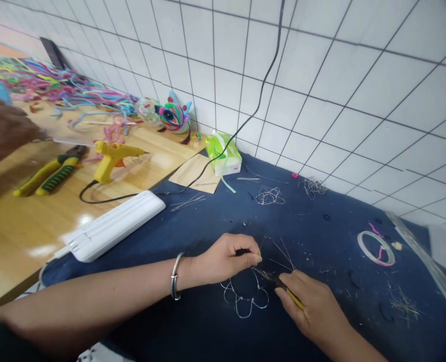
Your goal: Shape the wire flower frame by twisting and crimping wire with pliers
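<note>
Thumb and forefinger of my left hand (223, 259) pinch the upper end of a wire flower (244, 307), whose looped petals hang below with small pink bits at the joints. A silver bangle (175, 276) circles my left wrist. In my right hand (313, 304) is a pair of pliers (295, 298) with yellow handles. The jaws point left and meet the wire close to my left fingertips; whether they grip it is too small to tell. A few loose straight wires (283, 254) lie just beyond my hands on the dark blue cloth.
Yellow-green pliers (55, 173), a yellow glue gun (111, 158) and colourful pipe cleaners (75, 90) lie on the wooden table at left, near another person's hand (4, 130). A white power strip (117, 226), tissue pack (225, 153), wire shape (270, 196) and white ring (362, 246) surround my workspace.
</note>
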{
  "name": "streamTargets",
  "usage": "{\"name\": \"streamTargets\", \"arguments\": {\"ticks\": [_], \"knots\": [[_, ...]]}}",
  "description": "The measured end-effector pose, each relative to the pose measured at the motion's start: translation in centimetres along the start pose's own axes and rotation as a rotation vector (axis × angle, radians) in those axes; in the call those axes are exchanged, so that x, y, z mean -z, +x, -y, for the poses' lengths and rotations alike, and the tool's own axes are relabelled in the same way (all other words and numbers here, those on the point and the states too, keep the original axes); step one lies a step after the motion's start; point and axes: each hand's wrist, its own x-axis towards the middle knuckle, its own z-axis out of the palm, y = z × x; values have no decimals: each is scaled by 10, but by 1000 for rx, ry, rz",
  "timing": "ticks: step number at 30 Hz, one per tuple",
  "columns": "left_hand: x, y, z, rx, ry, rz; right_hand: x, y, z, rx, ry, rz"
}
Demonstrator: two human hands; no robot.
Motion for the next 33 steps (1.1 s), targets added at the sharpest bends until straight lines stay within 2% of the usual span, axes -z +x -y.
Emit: {"name": "streamTargets", "arguments": {"ticks": [6,13,18,22,28,33], "knots": [[-3,1,-1,-84,131,-7,-3,-1,-2,91,-85,-120],[-4,0,-3,-116,182,5,-1,1,-1,140,-171,-146],[-3,0,-3,-113,172,21,1,0,-2,160,-227,-119],[0,2,-1,-34,38,84,1,1,-4,150,-196,-110],[6,5,2,160,-257,184,2,2,-5,61,-13,-105],[9,6,8,238,-393,243,2,1,-7,-11,95,-56]]}}
